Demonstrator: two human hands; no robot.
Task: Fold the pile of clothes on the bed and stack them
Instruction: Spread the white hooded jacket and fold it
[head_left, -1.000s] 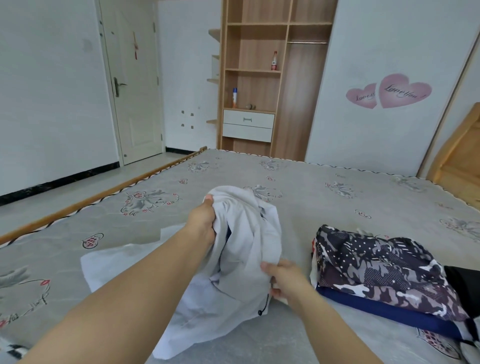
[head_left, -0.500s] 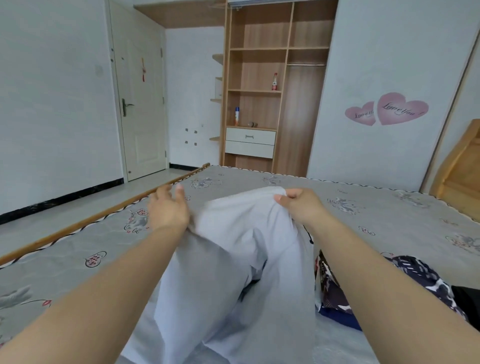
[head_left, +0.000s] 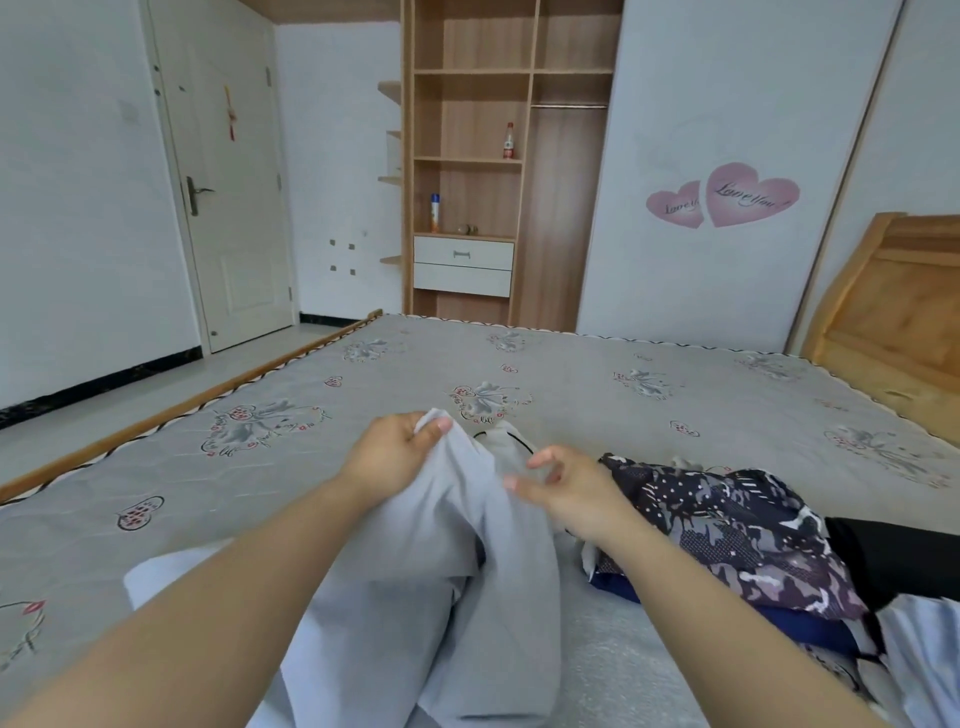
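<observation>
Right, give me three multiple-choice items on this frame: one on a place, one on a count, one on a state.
1. Where does the camouflage-print garment lie?
A. right of the white garment
B. on the floor
C. on a shelf

2. How many pink heart stickers are on the wall?
A. one
B. two
C. four

3. What is the left hand doing?
A. lying flat on the mattress
B. turning the door handle
C. pinching the white garment

Answers: 1 A, it sits on the mattress beyond the right hand. 2 B, two overlapping hearts. 3 C, cloth sits between thumb and fingers.
</observation>
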